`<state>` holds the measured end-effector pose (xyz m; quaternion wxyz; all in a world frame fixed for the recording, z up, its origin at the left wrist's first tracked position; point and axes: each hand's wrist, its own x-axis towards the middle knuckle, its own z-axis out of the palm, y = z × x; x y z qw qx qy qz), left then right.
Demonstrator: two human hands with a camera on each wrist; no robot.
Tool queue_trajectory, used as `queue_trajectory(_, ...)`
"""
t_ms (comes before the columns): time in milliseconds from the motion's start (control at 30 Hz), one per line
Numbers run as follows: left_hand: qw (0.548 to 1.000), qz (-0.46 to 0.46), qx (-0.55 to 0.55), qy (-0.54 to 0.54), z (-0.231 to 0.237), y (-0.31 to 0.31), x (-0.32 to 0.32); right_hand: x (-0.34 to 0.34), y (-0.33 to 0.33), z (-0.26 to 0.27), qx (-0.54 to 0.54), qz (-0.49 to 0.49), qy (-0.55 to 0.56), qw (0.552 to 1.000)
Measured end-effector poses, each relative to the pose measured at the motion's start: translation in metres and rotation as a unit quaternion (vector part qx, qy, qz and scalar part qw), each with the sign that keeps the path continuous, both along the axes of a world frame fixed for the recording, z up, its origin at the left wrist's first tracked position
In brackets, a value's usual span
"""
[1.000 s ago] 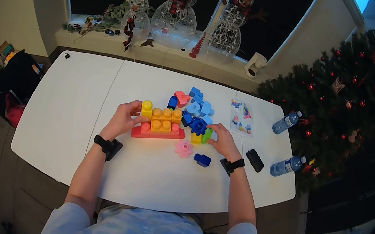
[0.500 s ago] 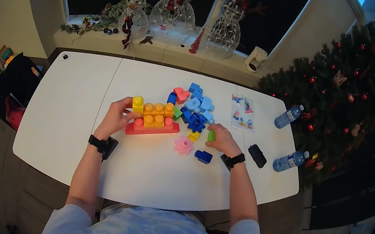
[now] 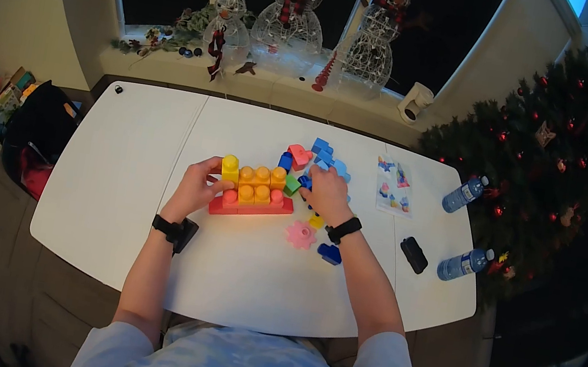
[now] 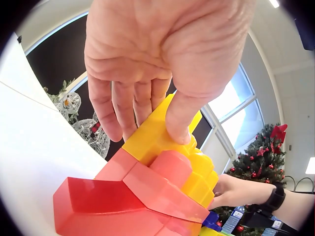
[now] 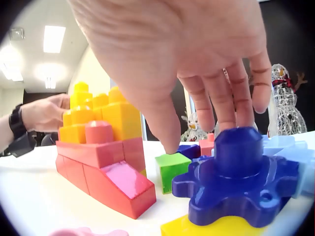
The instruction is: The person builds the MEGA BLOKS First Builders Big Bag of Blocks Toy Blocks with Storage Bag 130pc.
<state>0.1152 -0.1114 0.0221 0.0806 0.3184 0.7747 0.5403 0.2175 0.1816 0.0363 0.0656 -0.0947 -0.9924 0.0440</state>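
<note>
My left hand (image 3: 195, 187) pinches a tall yellow toy block (image 3: 230, 168) between thumb and fingers, at the left end of a built row. Orange-yellow blocks (image 3: 262, 195) stand on a red and coral base (image 3: 251, 209). My right hand (image 3: 329, 195) hangs over the loose pile, fingers extended and spread. Its thumb tip is right at the top of a green block (image 5: 172, 169), beside the row. A dark blue gear-shaped block (image 5: 236, 189) stands in front of the fingers in the right wrist view; the hand mostly hides it in the head view.
Nearer me lie a pink gear-shaped block (image 3: 301, 235), a dark blue block (image 3: 330, 254) and a yellow one (image 3: 316, 221). Coral (image 3: 299, 157) and light blue blocks (image 3: 323, 148) lie behind. To the right are a picture sheet (image 3: 394, 186), a black case (image 3: 413, 255) and two bottles (image 3: 465, 194).
My right hand held a green block at the pile's right half a second ago; it has since moved left and forward over the pile with fingers spread. The left hand keeps its hold.
</note>
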Motion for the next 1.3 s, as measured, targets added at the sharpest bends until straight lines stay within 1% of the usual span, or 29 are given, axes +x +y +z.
queue_trajectory(33,1.0,0.002,-0.002,0.0,0.0,0.001,0.001,-0.009,0.0,-0.011,-0.001,0.006,0.004,1.0)
queue_trajectory(100,1.0,0.009,-0.004,0.003,-0.001,0.0,0.0,-0.022,0.002,-0.028,0.047,-0.021,-0.037,0.998)
queue_trajectory(167,1.0,0.013,0.001,0.019,-0.001,0.001,0.001,-0.026,0.003,-0.023,0.036,-0.026,-0.059,0.997)
queue_trajectory(233,1.0,0.016,-0.005,0.018,-0.003,0.001,0.001,-0.02,0.004,-0.015,-0.023,-0.062,-0.022,0.998)
queue_trajectory(267,0.999,0.018,-0.004,0.027,-0.004,0.002,0.001,-0.016,0.003,-0.002,-0.022,-0.062,-0.023,0.998)
queue_trajectory(333,0.999,0.022,-0.003,0.031,-0.007,0.002,0.001,-0.012,0.001,0.027,-0.145,-0.042,0.086,0.985)
queue_trajectory(367,0.999,0.025,-0.004,0.031,-0.007,0.003,0.001,-0.011,-0.005,0.04,-0.146,-0.042,0.083,0.985)
queue_trajectory(400,0.999,0.027,-0.005,0.032,-0.007,0.003,0.001,-0.012,-0.016,0.051,-0.264,0.012,0.132,0.955)
queue_trajectory(433,0.999,0.026,-0.006,0.031,-0.007,0.002,0.001,-0.014,-0.026,0.058,-0.377,0.066,0.181,0.906)
queue_trajectory(467,0.999,0.027,-0.01,0.027,-0.006,0.002,0.001,-0.015,-0.038,0.059,-0.377,0.064,0.181,0.906)
queue_trajectory(533,0.999,0.027,-0.013,0.024,-0.002,0.003,0.002,-0.019,-0.062,0.06,-0.448,0.174,0.152,0.864)
queue_trajectory(567,0.999,0.024,-0.013,0.029,0.001,0.003,0.003,-0.021,-0.068,0.06,-0.448,0.174,0.153,0.864)
queue_trajectory(633,0.999,0.023,-0.015,0.034,0.003,0.002,0.005,-0.025,-0.077,0.06,-0.378,0.185,0.102,0.901)
queue_trajectory(700,0.999,0.013,-0.005,0.039,0.004,0.002,0.005,-0.031,-0.074,0.049,-0.382,0.176,0.086,0.903)
queue_trajectory(800,0.999,0.018,-0.017,0.043,0.005,0.002,0.006,-0.034,-0.072,0.038,-0.358,0.174,0.079,0.914)
queue_trajectory(867,0.999,0.018,-0.01,0.036,0.0,0.003,0.003,-0.034,-0.073,0.035,-0.313,0.178,0.09,0.928)
queue_trajectory(1000,0.999,0.03,-0.002,0.031,-0.002,0.004,0.004,-0.033,-0.072,0.037,-0.309,0.179,0.081,0.93)
queue_trajectory(1033,0.999,0.03,-0.002,0.032,-0.002,0.002,0.004,-0.034,-0.071,0.037,-0.28,0.202,0.078,0.935)
queue_trajectory(1067,0.999,0.025,-0.019,0.03,0.0,0.001,0.004,-0.034,-0.067,0.038,-0.25,0.223,0.076,0.939)
queue_trajectory(1100,0.999,0.018,-0.035,0.03,0.002,0.001,0.004,-0.034,-0.061,0.041,-0.248,0.223,0.08,0.939)
queue_trajectory(1133,0.999,0.016,-0.033,0.033,0.007,0.001,0.006,-0.031,-0.055,0.054,-0.314,0.216,0.079,0.921)
queue_trajectory(1167,1.0,0.017,-0.008,0.024,0.013,0.001,0.011,-0.031,-0.046,0.064,-0.378,0.21,0.076,0.899)
queue_trajectory(1200,1.0,0.019,0.017,0.013,0.016,0.001,0.014,-0.042,-0.027,0.058,-0.371,0.207,0.111,0.899)
queue_trajectory(1233,1.0,0.019,0.019,0.015,0.015,0.002,0.013,-0.049,-0.011,0.056,-0.368,0.207,0.112,0.899)
queue_trajectory(1300,0.999,0.0,0.051,0.018,0.012,0.002,0.011,-0.06,0.011,0.051,-0.271,0.171,0.122,0.939)
